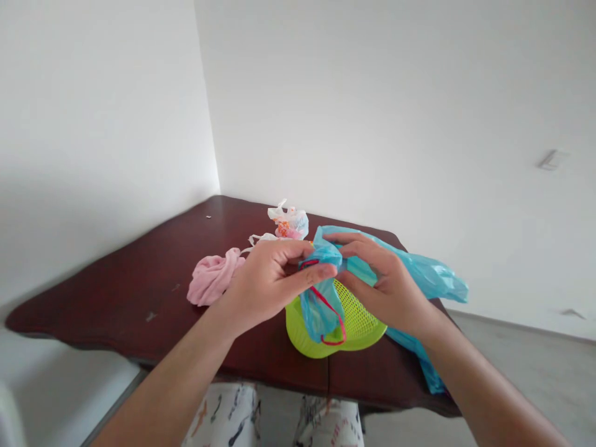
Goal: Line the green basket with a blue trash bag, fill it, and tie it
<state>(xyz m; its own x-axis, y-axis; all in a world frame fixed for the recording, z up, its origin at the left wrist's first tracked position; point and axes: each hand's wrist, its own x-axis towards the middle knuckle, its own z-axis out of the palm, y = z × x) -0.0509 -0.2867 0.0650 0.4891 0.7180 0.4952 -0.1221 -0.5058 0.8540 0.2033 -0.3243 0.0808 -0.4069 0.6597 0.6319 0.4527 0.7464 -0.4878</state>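
While I watch from my remote station, both of the wearer's hands meet above the table [139, 279], inboard of its near edge and right of its middle. Nearest: patterned trousers [233, 416], two legs, below the near edge. Just inside that edge, one green basket [310, 347]; the blue bag [310, 310] hangs in front of it or partly into it, I cannot tell which.

Left hand [263, 279]: thumb and fingers closed in a pinch on the bag. Right hand [391, 285]: half-curled, fingertips at the bag; I cannot tell whether it grips. One red cord [344, 332] loops down from the bunched part.

Progress, my judgement: partway. Part of the blue plastic is gathered between the hands; left over is the loose blue sheet [423, 273], spread along and past the table's right edge, with a strip reaching the near right corner. Whether it joins the bag: unclear, so blue pieces count as one or two.

Farther off, apart from the hands' work: one pink cloth [212, 279], crumpled, left of the basket. Toward the far edge, white bags: one bunched, with orange print [289, 223], plus a second white piece [265, 238] before it, possibly separate. One small scrap [208, 216] lies near the far left corner.
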